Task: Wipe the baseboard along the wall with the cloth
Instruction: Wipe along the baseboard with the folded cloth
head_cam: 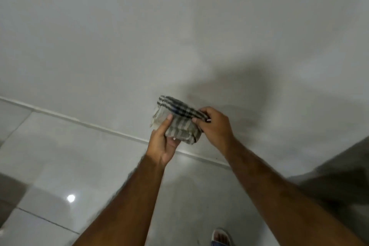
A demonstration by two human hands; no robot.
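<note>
**Operator:** Baseboard first: the pale, narrow strip of baseboard [83, 123] runs slantwise across my view, from the left edge down toward the lower right, where the white wall [179, 26] meets the glossy light-grey tiled floor [60, 166]. Part of it is hidden behind my wrists.

**Observer:** And the cloth?

**Operator:** I hold the folded beige cloth with dark grey stripes [177, 122] up in front of the wall, above the baseboard and not touching it. Both of my hands are on it.

**Observer:** How are the hands set?

**Operator:** My left hand [164, 142] cups the cloth from below, thumb laid on the near face and the other fingers hidden underneath, so it is closed around the lower left part. My right hand [214, 126] pinches the upper right corner of the cloth between thumb and curled fingers.

**Observer:** Anything else in view?

**Operator:** Both bare forearms reach up from the bottom of the picture. A foot in an open sandal [221, 237] stands on the floor at the bottom edge, between the forearms. A bright round light reflection [70, 198] sits on a tile to the lower left, and the hands cast a dark shadow [229, 90] on the wall just beyond the cloth. The picture is slightly blurred, so I cannot tell the cloth's weave.
</note>
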